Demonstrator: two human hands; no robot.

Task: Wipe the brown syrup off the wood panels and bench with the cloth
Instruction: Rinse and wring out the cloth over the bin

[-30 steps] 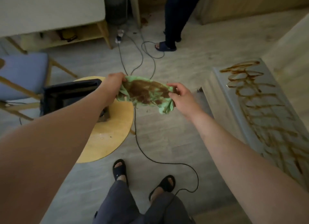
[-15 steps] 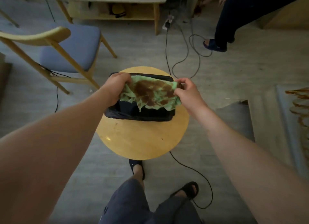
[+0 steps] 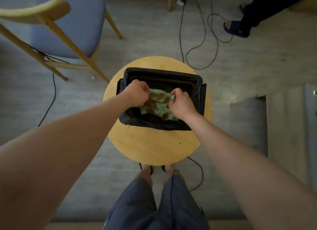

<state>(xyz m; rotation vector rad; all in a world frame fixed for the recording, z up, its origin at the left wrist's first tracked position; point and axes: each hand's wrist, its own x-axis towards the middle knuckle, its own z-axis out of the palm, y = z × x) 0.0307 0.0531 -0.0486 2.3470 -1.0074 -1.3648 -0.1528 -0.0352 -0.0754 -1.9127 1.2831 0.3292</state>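
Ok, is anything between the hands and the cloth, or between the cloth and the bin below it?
Nothing visible. The left hand and right hand grip the cloth directly, one at each side, over the open mouth of the black-lined bin on the round table; nothing covers the opening.

A black-lined bin (image 3: 201, 99) sits on a round wooden stool (image 3: 151, 147) near a blue-cushioned chair (image 3: 65, 32).

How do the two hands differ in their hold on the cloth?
The left hand grips the left edge of the cloth and sits farther from the camera. The right hand grips the right edge, closer to the near wall of the bin. Both have fingers curled on the cloth, within the bin's opening.
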